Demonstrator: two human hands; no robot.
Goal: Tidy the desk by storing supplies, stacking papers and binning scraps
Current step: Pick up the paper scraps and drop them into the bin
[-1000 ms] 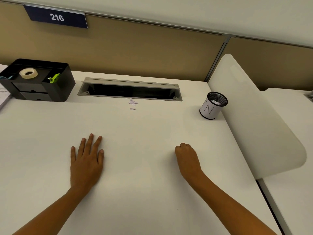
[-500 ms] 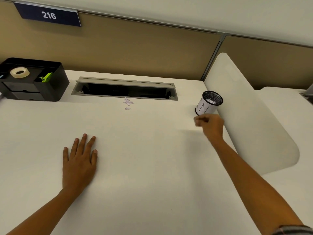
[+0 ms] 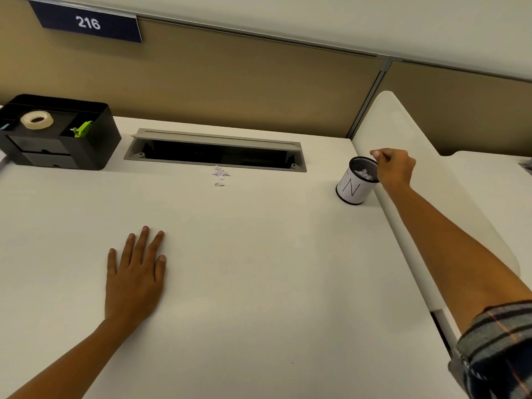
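Note:
A few pale lilac paper scraps (image 3: 220, 174) lie on the white desk (image 3: 259, 269), just in front of the cable slot. The bin is a small black mesh cup (image 3: 357, 181) with a white label, standing at the right against the divider. More scraps lie inside it. My right hand (image 3: 394, 168) hovers at the cup's far rim. Its fingertips are pinched together, and nothing shows between them. Nearer to me on the left, my left hand (image 3: 136, 272) lies flat on the desk with its fingers straight.
A black desk organiser (image 3: 95, 145) at the back left holds a tape roll (image 3: 36, 120) and a green clip (image 3: 83, 129). An open grey cable slot (image 3: 216, 151) runs along the back. A white curved divider (image 3: 408, 156) borders the desk on the right.
My right hand rose from the desk in front of me and travelled right and away to the mesh cup's rim, fingers still curled. The left hand stayed flat in place.

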